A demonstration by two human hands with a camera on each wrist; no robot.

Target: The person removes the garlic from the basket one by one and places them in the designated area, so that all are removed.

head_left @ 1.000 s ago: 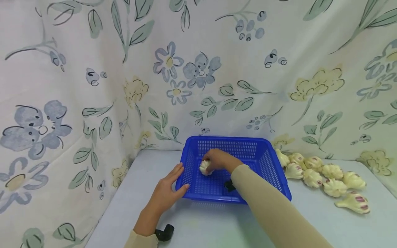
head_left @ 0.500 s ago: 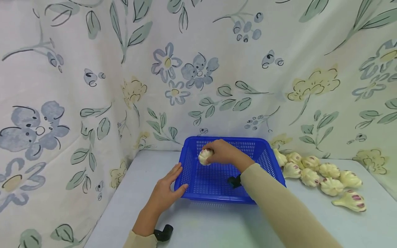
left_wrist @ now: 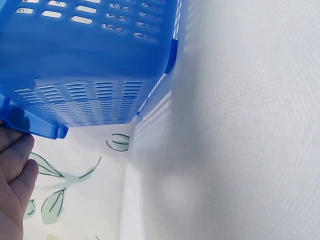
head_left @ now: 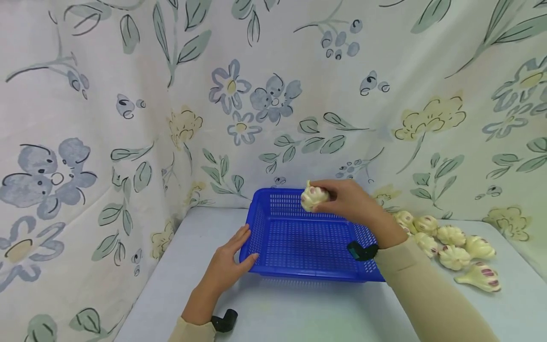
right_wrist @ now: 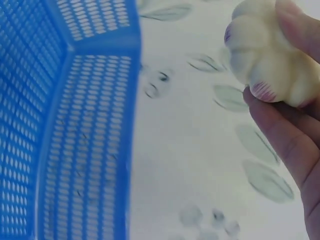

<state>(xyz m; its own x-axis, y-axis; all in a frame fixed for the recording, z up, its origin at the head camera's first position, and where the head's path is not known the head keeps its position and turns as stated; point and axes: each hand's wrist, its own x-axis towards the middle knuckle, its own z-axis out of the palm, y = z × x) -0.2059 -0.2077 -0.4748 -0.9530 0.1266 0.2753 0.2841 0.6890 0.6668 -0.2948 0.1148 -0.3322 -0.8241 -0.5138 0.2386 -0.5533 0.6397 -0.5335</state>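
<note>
Between thumb and fingers my right hand (head_left: 348,200) holds a garlic bulb (head_left: 313,198), raised over the back part of a blue plastic basket (head_left: 307,273). In the right wrist view the same garlic bulb (right_wrist: 272,55) shows pale, lobed cloves with purple streaks, and the basket's perforated wall (right_wrist: 85,150) is to its left. My left hand (head_left: 228,266) rests at the basket's left rim, thumb and fingers spread. The left wrist view has its fingers (left_wrist: 15,160) at the rim's edge. Inside, the basket's floor shows no bulbs.
Several garlic bulbs (head_left: 454,257) lie in a group on the white table (head_left: 205,242), right of the basket, partly behind my right forearm. One bulb (head_left: 480,278) lies nearest the front. A floral cloth (head_left: 273,95) hangs behind and at the left.
My right hand has lifted the garlic bulb from the basket's floor and carried it up and to the right. The left hand has stayed at the rim.
</note>
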